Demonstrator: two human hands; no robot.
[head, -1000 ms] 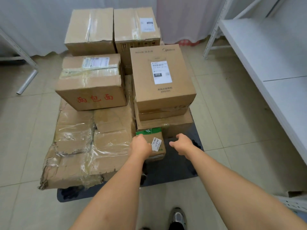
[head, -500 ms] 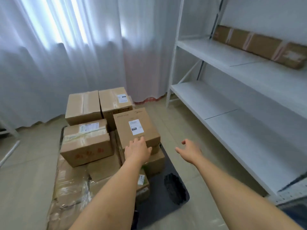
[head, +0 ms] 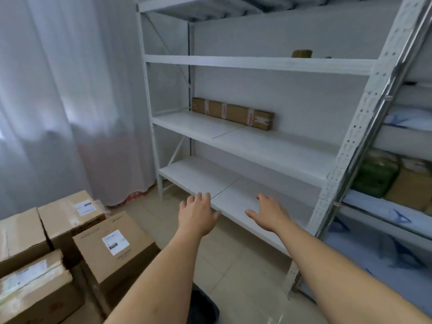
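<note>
Empty hands between boxes and shelving

Both hands are spread, fingers apart, holding nothing. The left hand and right hand hover side by side before the front edge of the lowest shelf of a white rack. The nearest labelled box sits at the right edge of the stack, low and left of the left hand, the nearer one; the right hand is well apart

Label on the nearest box is way too blurry to read, and the left boxes get chopped by the edge.
</note>
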